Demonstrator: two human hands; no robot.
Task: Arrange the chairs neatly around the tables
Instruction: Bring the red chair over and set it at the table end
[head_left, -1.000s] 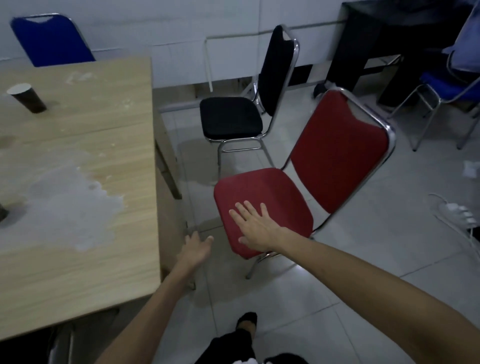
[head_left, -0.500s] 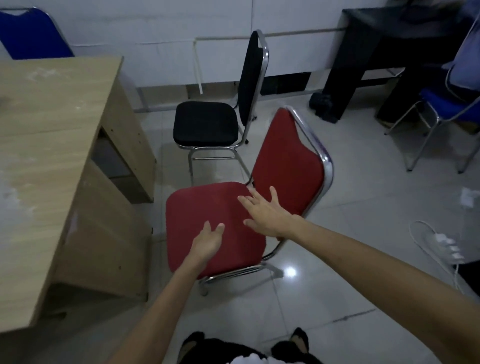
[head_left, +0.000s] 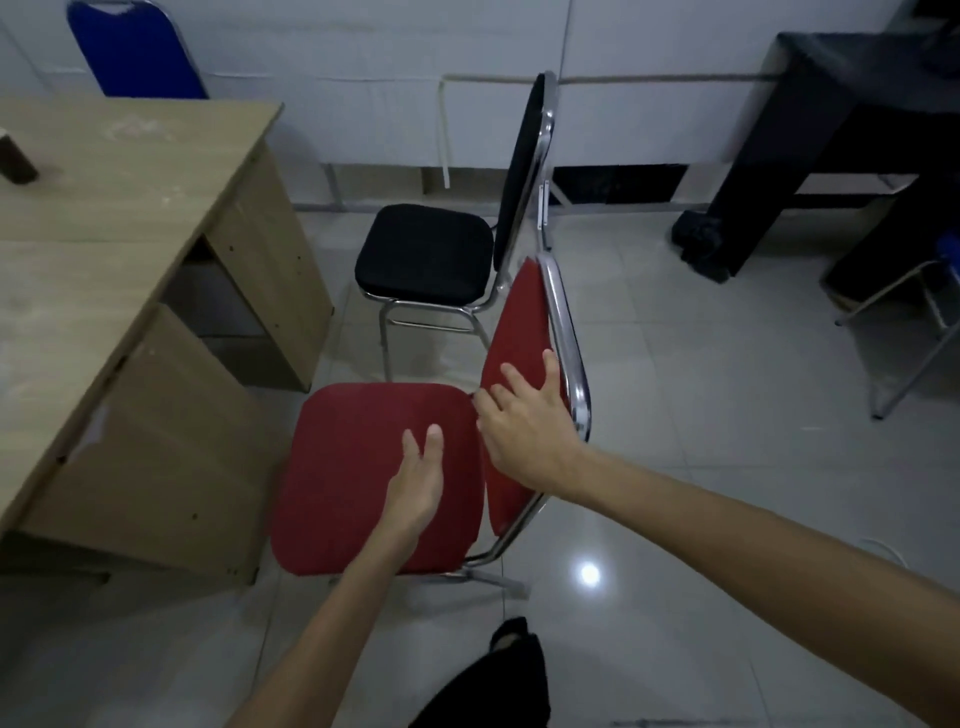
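I see the red chair (head_left: 363, 467) at 6 o'clock, beside the counter (head_left: 104, 260). My left hand (head_left: 415, 488) hovers flat over its seat, fingers released; my right hand (head_left: 524, 421) rests spread-fingered against its backrest.

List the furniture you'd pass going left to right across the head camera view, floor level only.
wooden table → red chair → black chair → black table
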